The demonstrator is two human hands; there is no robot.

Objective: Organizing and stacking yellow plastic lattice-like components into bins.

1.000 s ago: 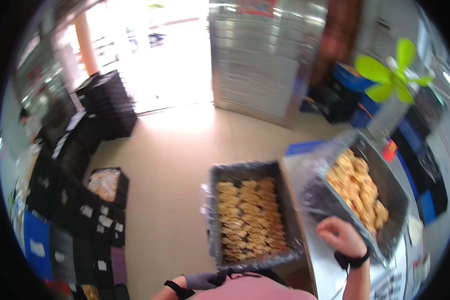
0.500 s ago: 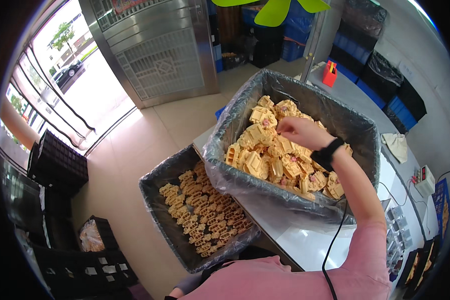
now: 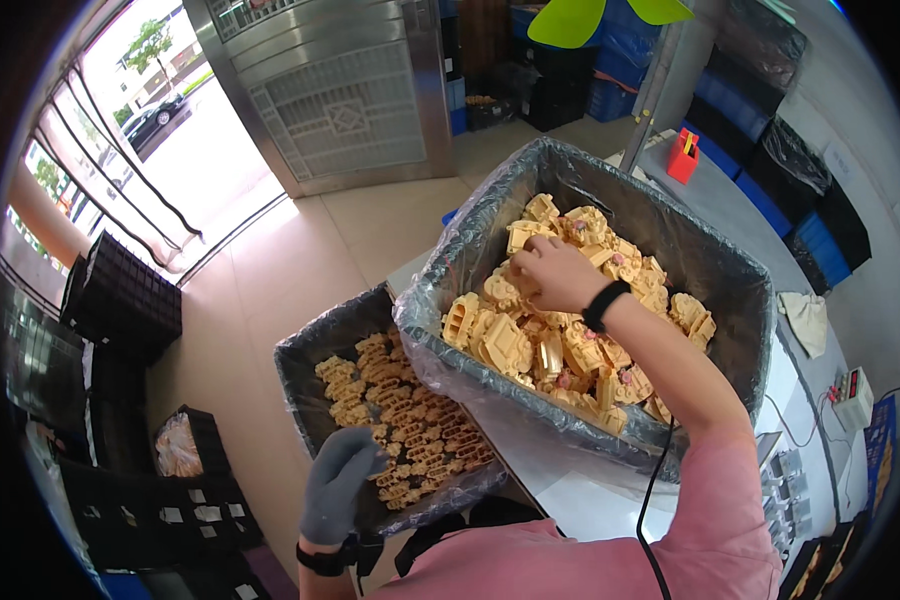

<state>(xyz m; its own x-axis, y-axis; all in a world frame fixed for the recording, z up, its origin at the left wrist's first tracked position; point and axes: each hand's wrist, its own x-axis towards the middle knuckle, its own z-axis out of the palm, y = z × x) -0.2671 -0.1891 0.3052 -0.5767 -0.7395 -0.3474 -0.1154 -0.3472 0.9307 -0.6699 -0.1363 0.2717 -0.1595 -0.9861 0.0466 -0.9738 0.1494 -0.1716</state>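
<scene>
My right hand (image 3: pixel 553 274), bare with a black wristband, reaches into a plastic-lined crate (image 3: pixel 730 290) heaped with loose yellow plastic parts (image 3: pixel 510 340); its fingers curl into the pile and appear closed on a part at the far left of the heap. My left hand (image 3: pixel 338 482) wears a grey glove and rests at the near edge of a lower, darker lined crate (image 3: pixel 300 370) where similar yellow parts (image 3: pixel 400 420) lie in neat rows. The glove's fingers bend down onto the parts; whether they hold one is hidden.
Both crates sit on a white table (image 3: pixel 580 500). Black stacked crates (image 3: pixel 120 295) stand at the left, blue crates (image 3: pixel 610 60) at the back. A metal roller door (image 3: pixel 340 90), a small red item (image 3: pixel 682 155), a white cloth (image 3: pixel 805 320) and a black cable (image 3: pixel 650 500) are nearby.
The view has swung from the floor and doorway onto the crates. My right hand stays in the big crate's pile; my gloved left hand has come up to the lower crate.
</scene>
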